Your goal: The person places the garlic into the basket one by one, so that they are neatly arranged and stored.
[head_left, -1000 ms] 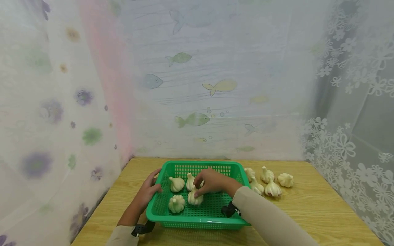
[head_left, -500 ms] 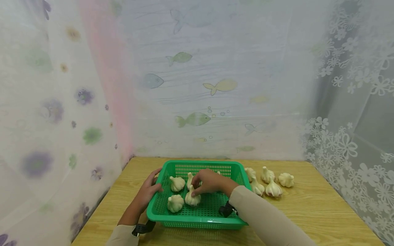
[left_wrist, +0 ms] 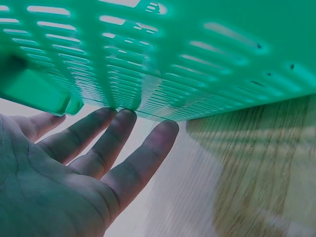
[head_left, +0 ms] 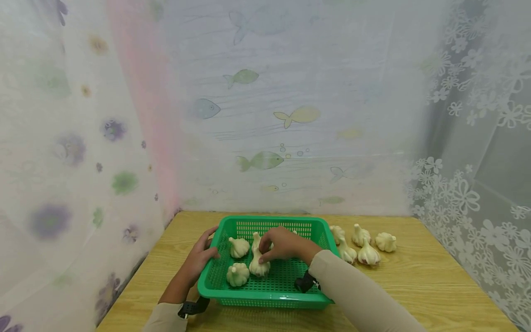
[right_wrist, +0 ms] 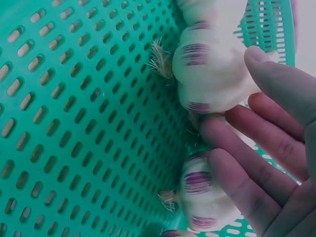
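The held garlic bulb (head_left: 259, 268) has moved left — nearer the front-left bulb (head_left: 238, 275).

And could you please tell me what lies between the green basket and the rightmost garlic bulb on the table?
In the head view, four other garlic bulbs lie on the table between the basket and the rightmost bulb.

Basket (head_left: 269, 295): moulded plastic, rim smooth & glossy w/ bright highlights, slotted walls semi-gloss. Garlic (right_wrist: 212, 69): dry papery skin, mostly matt w/ faint sheen, ridged over cloves; roots (right_wrist: 161, 59) rough, wiry, fibrous. Table (head_left: 423, 276): wood or wood-look surf., can't tell which; grain showing, smooth, low sheen, blurry reflections nr basket. Back sheet (head_left: 352, 92): thin printed plastic, by the look, lightly creased, soft sheen; side sheet (head_left: 506, 161) similar, semi-transp. Sleeves (head_left: 361, 293): smooth matt cloth. Wrist cam (head_left: 304, 282): hard plastic, apparently
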Demonstrator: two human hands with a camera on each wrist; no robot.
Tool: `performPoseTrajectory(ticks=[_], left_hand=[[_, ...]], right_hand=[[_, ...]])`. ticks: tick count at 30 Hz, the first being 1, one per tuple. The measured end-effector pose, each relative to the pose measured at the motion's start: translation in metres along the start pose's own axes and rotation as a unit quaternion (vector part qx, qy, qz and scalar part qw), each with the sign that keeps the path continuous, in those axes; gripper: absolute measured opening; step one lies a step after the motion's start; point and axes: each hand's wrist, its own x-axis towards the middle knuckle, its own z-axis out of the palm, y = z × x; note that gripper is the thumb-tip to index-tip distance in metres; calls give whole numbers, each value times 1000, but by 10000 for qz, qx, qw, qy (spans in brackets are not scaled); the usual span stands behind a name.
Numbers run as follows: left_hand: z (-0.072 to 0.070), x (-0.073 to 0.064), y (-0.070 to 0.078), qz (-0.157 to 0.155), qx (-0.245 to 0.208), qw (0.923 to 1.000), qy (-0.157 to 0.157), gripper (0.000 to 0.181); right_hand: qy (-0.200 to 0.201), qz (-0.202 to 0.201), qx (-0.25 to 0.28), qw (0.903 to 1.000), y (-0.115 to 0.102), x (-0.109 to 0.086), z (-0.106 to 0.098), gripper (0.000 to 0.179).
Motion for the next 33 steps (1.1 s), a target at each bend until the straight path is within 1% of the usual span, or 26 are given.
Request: performPoseTrajectory(ticks=[6,16,20,27,33], left_hand=[[-1,1,1,11,-42,10000,-31,83],[-1,2,0,19,19,10000,53,83],[-2,3,0,18,-4,10000,32,83],[-4,4,-1,17,-28,10000,-18,84],[-4,5,-1,0,-42,10000,-36,83]], right_hand=[[37,32,21,10000,1,0,-1,27],[101,-60,-70,9999,3,3,-2,27],[109,-61,-25,9999,3,4,-4,28],[183,-102,292,9994,3,0,-13,32],[290,-108,434,9986,8,-7,-23,33]])
